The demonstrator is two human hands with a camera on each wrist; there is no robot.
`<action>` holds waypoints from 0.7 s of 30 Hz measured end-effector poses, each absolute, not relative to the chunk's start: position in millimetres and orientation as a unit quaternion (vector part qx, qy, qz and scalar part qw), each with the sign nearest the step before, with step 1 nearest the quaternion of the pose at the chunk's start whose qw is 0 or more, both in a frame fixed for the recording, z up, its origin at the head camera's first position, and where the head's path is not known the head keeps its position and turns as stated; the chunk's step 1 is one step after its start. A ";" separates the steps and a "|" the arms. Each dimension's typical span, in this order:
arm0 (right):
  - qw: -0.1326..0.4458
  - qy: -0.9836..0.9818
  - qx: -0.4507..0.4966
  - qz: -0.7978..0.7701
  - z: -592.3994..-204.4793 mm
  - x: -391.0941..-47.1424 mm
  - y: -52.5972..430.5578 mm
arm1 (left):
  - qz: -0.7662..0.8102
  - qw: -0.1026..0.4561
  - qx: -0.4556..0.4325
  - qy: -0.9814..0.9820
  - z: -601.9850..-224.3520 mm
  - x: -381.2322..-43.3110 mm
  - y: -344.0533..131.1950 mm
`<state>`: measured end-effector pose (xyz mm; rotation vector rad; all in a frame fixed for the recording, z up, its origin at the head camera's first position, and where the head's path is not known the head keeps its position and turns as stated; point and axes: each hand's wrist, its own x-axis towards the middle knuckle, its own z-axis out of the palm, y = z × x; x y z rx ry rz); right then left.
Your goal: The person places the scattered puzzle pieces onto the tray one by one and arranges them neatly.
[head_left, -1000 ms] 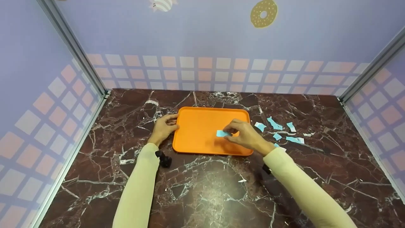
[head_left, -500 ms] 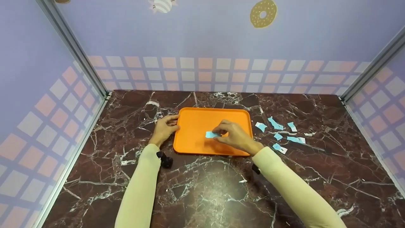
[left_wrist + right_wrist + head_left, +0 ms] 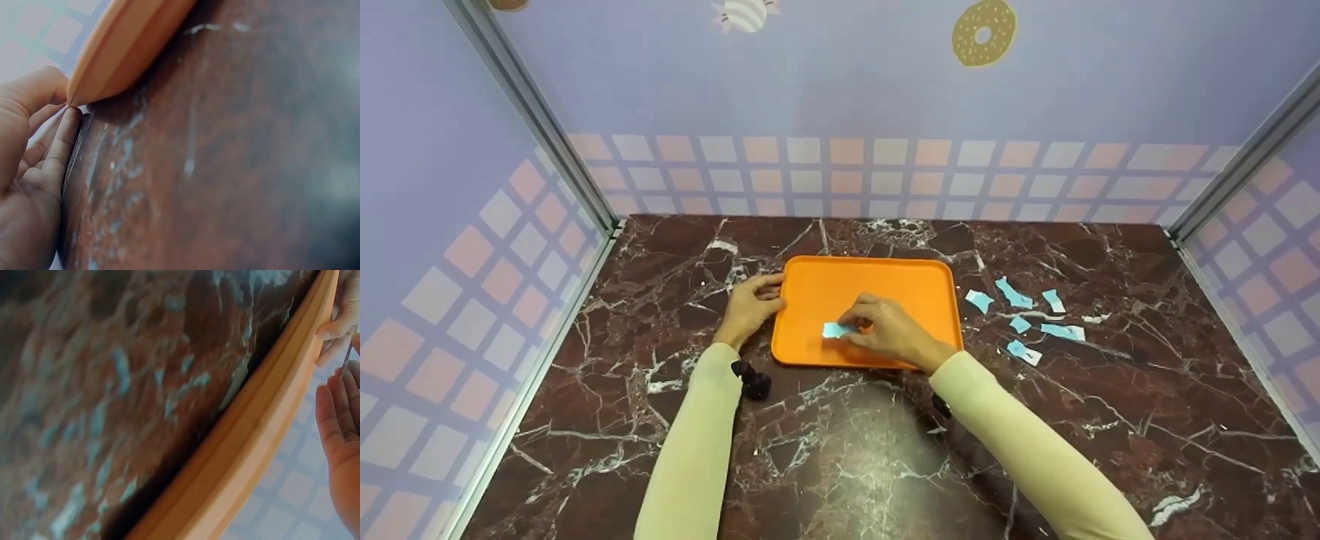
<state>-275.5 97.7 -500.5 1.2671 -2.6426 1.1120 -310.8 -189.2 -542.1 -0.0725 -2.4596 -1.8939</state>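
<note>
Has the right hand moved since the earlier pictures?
Yes. In the head view, the right hand has moved left over the orange rectangular tray, and slightly toward its near rim.

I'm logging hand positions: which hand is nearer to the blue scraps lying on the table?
Right. The right hand is over the tray, pinching a light-blue piece, left of the scraps. The left hand grips the tray's left edge, farther away from them.
</note>
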 end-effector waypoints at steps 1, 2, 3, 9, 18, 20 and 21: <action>0.000 -0.845 0.401 0.353 -500.9 -275.3 95.9 | -0.610 0.020 -0.024 -0.792 -542.2 -310.8 -189.1; -0.004 -0.847 0.399 0.353 -501.1 -275.2 94.4 | -0.610 0.021 -0.024 -0.792 -542.3 -310.7 -189.0; -0.007 -0.848 0.396 0.352 -501.4 -275.1 93.1 | -0.608 0.023 -0.024 -0.793 -542.3 -310.6 -188.8; -0.019 -0.852 0.386 0.354 -502.5 -275.5 87.6 | -0.607 0.035 -0.023 -0.794 -541.6 -310.3 -186.6; -0.006 -0.850 0.400 0.344 -507.5 -277.3 76.7 | -0.611 0.044 -0.027 -0.790 -542.9 -311.1 -186.6; -0.005 -0.849 0.404 0.341 -509.2 -277.8 73.2 | -0.614 0.041 -0.023 -0.788 -543.5 -310.5 -187.0; -0.004 -0.848 0.406 0.339 -509.9 -277.8 71.7 | -0.615 0.039 -0.022 -0.787 -543.8 -310.1 -187.1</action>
